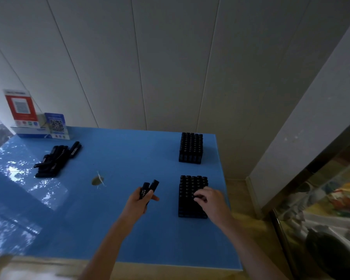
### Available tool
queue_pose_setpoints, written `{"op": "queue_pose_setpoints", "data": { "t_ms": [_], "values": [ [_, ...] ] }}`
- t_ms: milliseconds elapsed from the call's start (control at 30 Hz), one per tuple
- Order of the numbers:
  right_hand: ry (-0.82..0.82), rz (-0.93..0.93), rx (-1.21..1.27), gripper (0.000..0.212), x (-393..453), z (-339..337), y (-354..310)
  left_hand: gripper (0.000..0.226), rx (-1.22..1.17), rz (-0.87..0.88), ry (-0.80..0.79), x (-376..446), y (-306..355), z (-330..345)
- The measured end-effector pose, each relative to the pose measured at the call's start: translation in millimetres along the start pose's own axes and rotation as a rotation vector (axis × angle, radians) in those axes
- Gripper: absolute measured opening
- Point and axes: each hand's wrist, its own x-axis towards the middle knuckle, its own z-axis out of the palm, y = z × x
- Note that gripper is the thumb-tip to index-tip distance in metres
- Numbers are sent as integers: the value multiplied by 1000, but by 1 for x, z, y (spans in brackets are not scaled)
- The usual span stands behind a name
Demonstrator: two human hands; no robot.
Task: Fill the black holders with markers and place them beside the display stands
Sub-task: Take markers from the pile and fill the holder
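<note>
Near the tabletop's right edge, a black marker-packed holder [190,197] under the right hand's [211,201] curled fingertips, grip unclear; two markers [149,188] clasped in the left hand [138,203]; loose markers [57,158] far left.

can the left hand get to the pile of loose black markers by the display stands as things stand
Probably yes: bare blue table lies between the left hand and the pile of loose black markers, but it already grips two black markers.

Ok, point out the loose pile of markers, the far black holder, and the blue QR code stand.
loose markers [56,161], head view, middle of the pile
far black holder [191,147], head view, its top face
blue QR stand [57,125], head view, on the code
</note>
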Motion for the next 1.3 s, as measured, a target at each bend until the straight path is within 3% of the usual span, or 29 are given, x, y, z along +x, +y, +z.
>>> {"op": "queue_pose_setpoints", "data": {
  "t_ms": [267, 500, 1000, 1300],
  "values": [
    [27, 52, 87, 19, 2, -10, -8, 20, 25, -51, -129, -2, 4, 17],
    [-110, 144, 555, 33, 9, -36, -40, 17, 107, 2, -231, -4, 18, 40],
    [-213, 168, 721, 25, 2, -52, -37, 24, 8, -29, -360, -12, 18, 52],
    [-116, 224, 772, 14, 3, -57, -33, 17, 52, -14, -189, -2, 12, 45]
  ]
}}
